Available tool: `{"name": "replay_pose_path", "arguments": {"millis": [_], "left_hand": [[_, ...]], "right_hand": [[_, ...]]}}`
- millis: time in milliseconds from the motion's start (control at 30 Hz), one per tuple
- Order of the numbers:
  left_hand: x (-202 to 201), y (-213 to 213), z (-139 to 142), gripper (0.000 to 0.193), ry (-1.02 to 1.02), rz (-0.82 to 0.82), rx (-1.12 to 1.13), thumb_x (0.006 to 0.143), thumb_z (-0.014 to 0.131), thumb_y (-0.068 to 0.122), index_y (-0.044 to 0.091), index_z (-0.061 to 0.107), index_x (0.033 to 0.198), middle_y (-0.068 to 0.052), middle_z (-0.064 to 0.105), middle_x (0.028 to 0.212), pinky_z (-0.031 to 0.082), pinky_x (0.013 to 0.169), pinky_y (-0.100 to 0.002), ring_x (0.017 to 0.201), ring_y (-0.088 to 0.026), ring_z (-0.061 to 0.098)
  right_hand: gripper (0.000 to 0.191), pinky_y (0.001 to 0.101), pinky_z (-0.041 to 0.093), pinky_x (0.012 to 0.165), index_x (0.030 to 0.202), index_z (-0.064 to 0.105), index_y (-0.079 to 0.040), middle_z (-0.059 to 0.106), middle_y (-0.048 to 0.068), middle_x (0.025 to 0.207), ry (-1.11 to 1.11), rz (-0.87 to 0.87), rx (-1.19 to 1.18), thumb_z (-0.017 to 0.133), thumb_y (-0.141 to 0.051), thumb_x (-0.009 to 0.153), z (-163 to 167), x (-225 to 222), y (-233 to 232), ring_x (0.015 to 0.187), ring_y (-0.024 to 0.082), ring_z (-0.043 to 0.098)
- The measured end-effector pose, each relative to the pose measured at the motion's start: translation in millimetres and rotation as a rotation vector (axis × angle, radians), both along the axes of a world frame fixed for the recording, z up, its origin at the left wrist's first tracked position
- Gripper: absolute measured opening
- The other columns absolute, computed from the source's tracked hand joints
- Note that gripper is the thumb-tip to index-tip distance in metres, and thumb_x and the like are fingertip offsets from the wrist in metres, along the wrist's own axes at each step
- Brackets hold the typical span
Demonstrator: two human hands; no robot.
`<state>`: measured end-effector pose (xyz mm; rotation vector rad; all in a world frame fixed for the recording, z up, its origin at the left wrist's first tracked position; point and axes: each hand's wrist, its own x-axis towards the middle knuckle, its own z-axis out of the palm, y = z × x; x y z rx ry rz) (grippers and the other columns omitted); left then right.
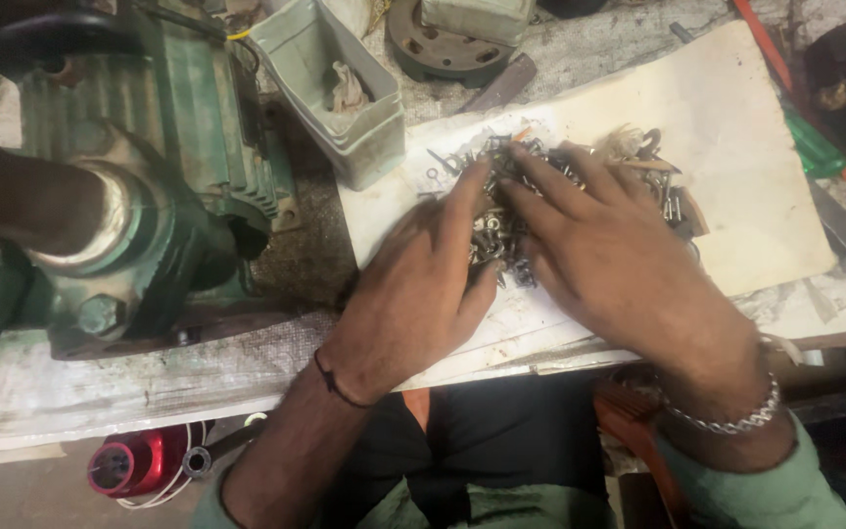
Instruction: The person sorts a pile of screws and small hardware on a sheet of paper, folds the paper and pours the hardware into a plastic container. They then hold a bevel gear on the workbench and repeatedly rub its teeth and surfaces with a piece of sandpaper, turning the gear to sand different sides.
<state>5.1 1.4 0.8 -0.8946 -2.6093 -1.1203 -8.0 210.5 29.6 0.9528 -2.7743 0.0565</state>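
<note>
Hands: my left hand [421,284] and right hand [607,257], fingers spread flat, raking the pile of screws and bolts [531,196] on white paper [736,167]; probably mid-sort, nothing picked out yet.

Hidden or unclear, as I see it: pile of small metal parts [501,211], middle covered by my left hand [413,294] and right hand [619,264], pieces too small to sort. Green machine [149,186] cut off at left edge. Both hands motion-blurred. Red can [134,460] partly under the bench edge.
</note>
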Motion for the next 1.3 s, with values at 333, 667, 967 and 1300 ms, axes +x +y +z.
{"name": "replay_pose_path", "arguments": {"millis": [333,667,967,1300], "left_hand": [[-4.9,5.0,-0.1,0.089,0.083,0.042,-0.107,0.092,0.069,0.019,-0.01,0.015,0.156,-0.041,0.041,0.15,0.023,0.122,-0.06,0.145,-0.051,0.036],[-9.7,5.6,-8.7,0.085,0.131,0.107,-0.122,0.094,0.067,0.02,-0.006,0.014,0.155,-0.035,0.049,0.149,0.017,0.123,-0.064,0.146,-0.045,0.041],[-7.0,-0.9,-9.6,0.076,-0.019,0.318,0.006,0.09,0.064,0.001,-0.004,0.024,0.154,-0.025,0.066,0.127,0.057,0.097,-0.043,0.113,-0.034,0.068],[-5.0,-3.9,-9.8,0.072,-0.01,0.325,0.078,0.089,0.06,-0.003,-0.005,0.025,0.152,-0.029,0.062,0.131,0.058,0.095,-0.042,0.115,-0.037,0.067]], "right_hand": [[0.036,0.0536,0.033,0.116,0.115,0.075,-0.008,0.07,0.008,0.128,-0.108,-0.073,0.034,0.067,-0.026,0.085,18.6,12.9,27.3,0.135,0.033,0.051],[0.038,0.0512,0.038,0.117,0.12,0.073,-0.01,0.071,0.007,0.129,-0.023,-0.002,0.062,0.068,-0.029,0.087,8.1,17.4,45.2,0.135,0.033,0.055],[0.038,0.0489,0.041,0.115,0.116,0.073,-0.005,0.073,0.009,0.125,-0.032,0.019,0.054,0.069,-0.028,0.086,13.2,15.8,38.9,0.131,0.032,0.059],[0.041,0.045,0.045,0.114,0.118,0.073,-0.003,0.072,0.013,0.128,-0.102,0.009,0.06,0.07,-0.025,0.084,13.3,18.0,36.7,0.126,0.029,0.063]]}}
